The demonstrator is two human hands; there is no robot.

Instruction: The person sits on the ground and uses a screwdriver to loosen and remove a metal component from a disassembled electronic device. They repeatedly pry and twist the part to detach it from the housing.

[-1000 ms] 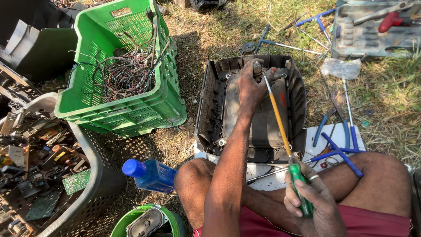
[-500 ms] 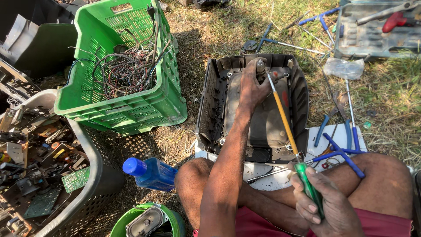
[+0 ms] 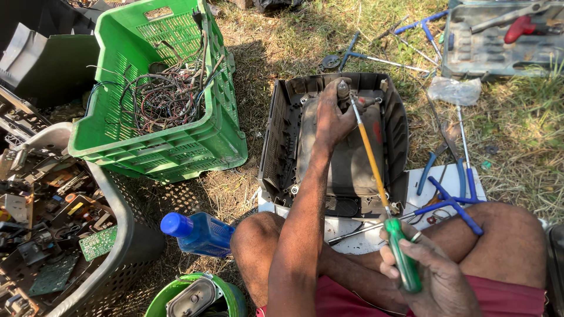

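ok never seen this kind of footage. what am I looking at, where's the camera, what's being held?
There is no machine here: a person sits on grass, and one camera worn on their head looks down at their own two hands. The left hand presses on the far end of a grey plastic housing that lies open in front of their knees. The right hand grips the green handle of a long screwdriver, whose tip reaches in beside the left hand. To the left stand a green crate of tangled wires and a grey basket of circuit boards. A blue bottle lies by the knee, and blue-handled tools are to the right.
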